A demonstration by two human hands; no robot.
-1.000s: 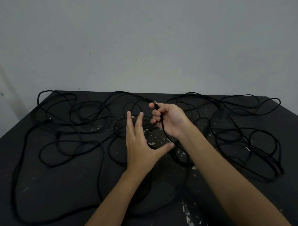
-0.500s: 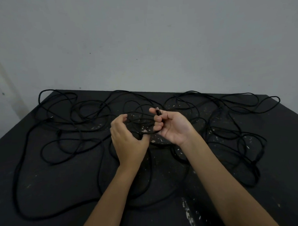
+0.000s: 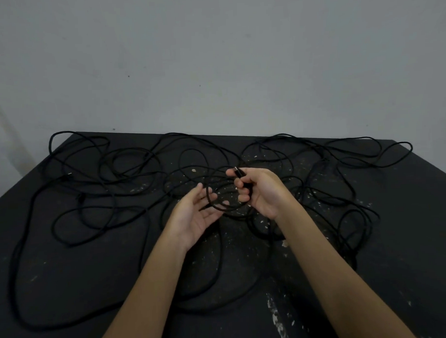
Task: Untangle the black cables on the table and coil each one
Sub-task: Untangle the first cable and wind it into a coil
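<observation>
- The right fingers (image 3: 243, 191) were curled tight around the end of one cable. Its plug (image 3: 238, 172) stuck out at the top of the right hand (image 3: 262, 192).
- A small loop (image 3: 219, 206) of that cable hung from the right hand and ran across the left fingers (image 3: 205, 194).
- The left fingers were straight and loose. The left hand (image 3: 193, 215) was palm up, touching the loop but not gripping it.
- The other cables (image 3: 111, 183) lay in a big mess on the table (image 3: 408, 225). One bunch was on the left and one on the right, with strands crossing under the hands.
- The cables looked thin, light and floppy, so I think they would bend easily and catch on each other.
- The plug looked like the one stiff part, so it seemed a good place to hold. The free hand could then feed in soft loops.
- A hard pull might make the knots tighter, so slow, gentle pulls seemed best.
</observation>
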